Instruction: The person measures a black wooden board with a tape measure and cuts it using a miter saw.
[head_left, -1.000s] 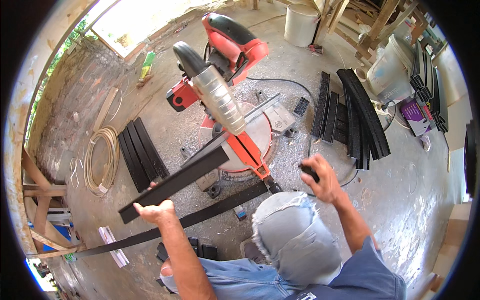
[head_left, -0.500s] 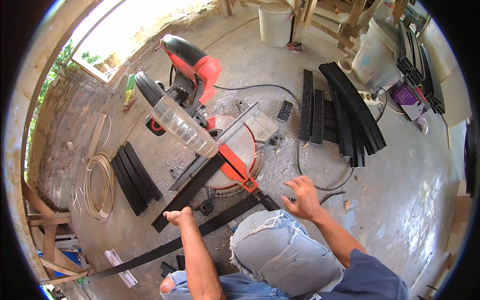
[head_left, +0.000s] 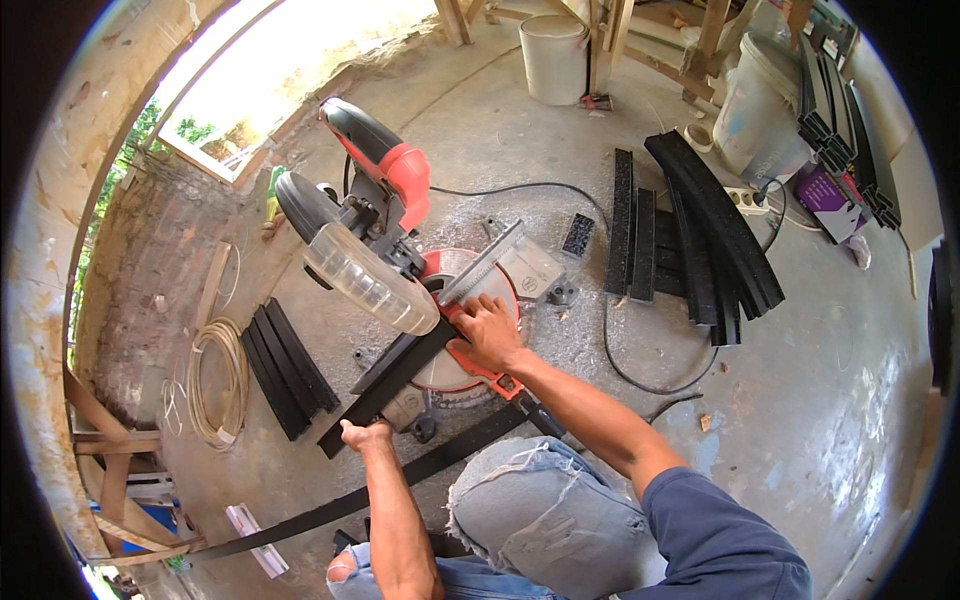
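A red and black mitre saw [head_left: 385,235] stands on the concrete floor, its blade guard raised. A black profile bar [head_left: 395,375] lies across the saw's table, slanting down to the left. My left hand [head_left: 365,435] grips the bar's near left end. My right hand [head_left: 488,335] presses down on the bar beside the blade, at the saw's round table. A second, longer black bar [head_left: 400,475] lies on the floor below the saw, running under my forearms. My knees in torn jeans fill the lower middle.
Stacks of black profile pieces lie left of the saw [head_left: 290,370] and at the right [head_left: 700,235]. A coil of pale hose [head_left: 215,385] lies at the left. A white bucket [head_left: 555,60] stands at the back. A black cable [head_left: 620,350] loops across the floor.
My right hand has moved from the floor at the right onto the bar at the saw's table. My left hand has closed on the bar's end. The view has shifted closer.
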